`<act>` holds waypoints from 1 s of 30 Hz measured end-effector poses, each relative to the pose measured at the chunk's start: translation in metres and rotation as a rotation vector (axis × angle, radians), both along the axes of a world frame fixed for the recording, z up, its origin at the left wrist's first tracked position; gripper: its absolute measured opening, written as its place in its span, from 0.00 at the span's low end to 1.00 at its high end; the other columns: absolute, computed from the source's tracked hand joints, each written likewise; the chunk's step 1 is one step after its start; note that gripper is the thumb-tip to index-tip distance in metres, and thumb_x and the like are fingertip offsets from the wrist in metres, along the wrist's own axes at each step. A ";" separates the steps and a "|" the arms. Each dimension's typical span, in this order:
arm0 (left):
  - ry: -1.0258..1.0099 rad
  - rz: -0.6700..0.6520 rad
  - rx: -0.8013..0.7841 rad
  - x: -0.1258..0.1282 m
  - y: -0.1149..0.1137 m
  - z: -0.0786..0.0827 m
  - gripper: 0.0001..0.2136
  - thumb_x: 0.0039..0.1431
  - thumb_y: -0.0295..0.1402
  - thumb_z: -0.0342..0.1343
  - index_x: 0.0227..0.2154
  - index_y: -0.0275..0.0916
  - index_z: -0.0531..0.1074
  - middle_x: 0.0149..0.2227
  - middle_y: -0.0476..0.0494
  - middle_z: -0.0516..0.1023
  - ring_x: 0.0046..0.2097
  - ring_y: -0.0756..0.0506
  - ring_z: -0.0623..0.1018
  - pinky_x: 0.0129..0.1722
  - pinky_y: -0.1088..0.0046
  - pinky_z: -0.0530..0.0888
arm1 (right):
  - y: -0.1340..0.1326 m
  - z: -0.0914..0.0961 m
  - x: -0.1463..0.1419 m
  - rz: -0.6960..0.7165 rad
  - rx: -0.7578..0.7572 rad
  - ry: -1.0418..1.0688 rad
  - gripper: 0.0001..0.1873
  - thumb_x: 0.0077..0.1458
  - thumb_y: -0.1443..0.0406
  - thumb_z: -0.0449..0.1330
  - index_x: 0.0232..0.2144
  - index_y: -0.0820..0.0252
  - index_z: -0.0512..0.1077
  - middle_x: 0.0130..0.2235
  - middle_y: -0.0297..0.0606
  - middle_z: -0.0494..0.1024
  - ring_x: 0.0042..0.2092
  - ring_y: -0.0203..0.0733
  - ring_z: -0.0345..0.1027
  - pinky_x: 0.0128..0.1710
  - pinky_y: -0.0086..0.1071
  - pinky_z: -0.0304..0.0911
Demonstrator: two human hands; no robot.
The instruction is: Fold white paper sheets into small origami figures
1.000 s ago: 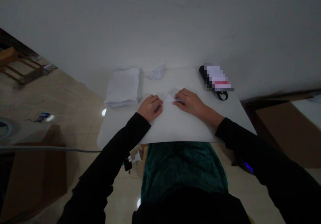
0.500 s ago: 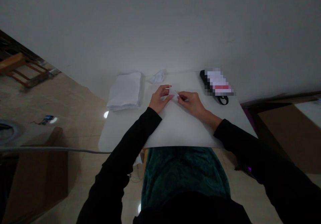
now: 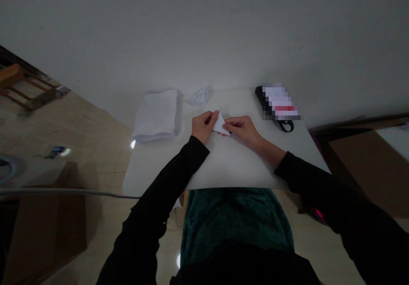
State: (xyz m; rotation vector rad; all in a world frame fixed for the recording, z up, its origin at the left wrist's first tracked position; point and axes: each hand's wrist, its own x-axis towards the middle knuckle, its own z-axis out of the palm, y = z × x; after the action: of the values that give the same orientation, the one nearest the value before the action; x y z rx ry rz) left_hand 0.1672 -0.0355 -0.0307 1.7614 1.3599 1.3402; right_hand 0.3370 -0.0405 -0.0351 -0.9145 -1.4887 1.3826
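A small folded white paper [image 3: 220, 124], triangular, is held up just above the white table [image 3: 223, 165] between both hands. My left hand [image 3: 203, 127] pinches its left edge with thumb and fingers closed. My right hand [image 3: 242, 128] grips the right corner, fingers curled. Both arms wear black sleeves.
A stack of white paper sheets [image 3: 156, 114] lies at the table's far left. A crumpled white paper [image 3: 198, 96] sits near the wall. A black device with a loop [image 3: 277, 108] lies at the far right. Brown cardboard boxes [image 3: 44, 229] stand on the floor to the left.
Both hands lifted off the table, where they had pressed the paper flat. They now hold the folded paper up, turned so its triangular face shows.
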 end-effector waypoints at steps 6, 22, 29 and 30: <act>-0.112 -0.121 -0.061 0.002 0.000 -0.005 0.18 0.58 0.49 0.59 0.37 0.40 0.80 0.20 0.52 0.71 0.22 0.52 0.67 0.22 0.75 0.63 | -0.003 0.001 -0.004 -0.078 -0.001 0.065 0.18 0.47 0.50 0.69 0.25 0.59 0.79 0.22 0.32 0.74 0.24 0.32 0.61 0.25 0.30 0.57; -0.343 -0.276 -0.066 0.005 0.000 -0.006 0.19 0.57 0.36 0.63 0.47 0.46 0.61 0.22 0.61 0.67 0.18 0.54 0.71 0.17 0.80 0.69 | -0.002 0.004 0.001 -0.249 -0.065 0.113 0.19 0.43 0.52 0.71 0.20 0.61 0.75 0.20 0.33 0.73 0.22 0.32 0.62 0.24 0.31 0.58; -0.384 -0.304 -0.142 0.006 0.001 -0.003 0.14 0.54 0.37 0.65 0.31 0.41 0.63 0.20 0.59 0.68 0.17 0.56 0.68 0.14 0.83 0.64 | -0.003 0.003 0.010 0.008 0.051 -0.137 0.32 0.53 0.40 0.60 0.15 0.61 0.68 0.16 0.31 0.66 0.20 0.29 0.54 0.21 0.29 0.47; -0.391 -0.304 -0.151 0.006 0.001 -0.003 0.14 0.53 0.37 0.65 0.30 0.41 0.63 0.20 0.59 0.68 0.17 0.56 0.68 0.13 0.83 0.64 | -0.003 0.002 0.010 0.016 0.062 -0.150 0.33 0.53 0.40 0.59 0.15 0.61 0.66 0.15 0.30 0.63 0.19 0.29 0.52 0.21 0.30 0.45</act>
State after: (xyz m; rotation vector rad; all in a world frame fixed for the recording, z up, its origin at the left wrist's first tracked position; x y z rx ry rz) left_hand 0.1732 -0.0349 -0.0340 1.4420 0.9126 1.2896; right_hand 0.3473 -0.0431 -0.0328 -0.9875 -1.6455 1.2952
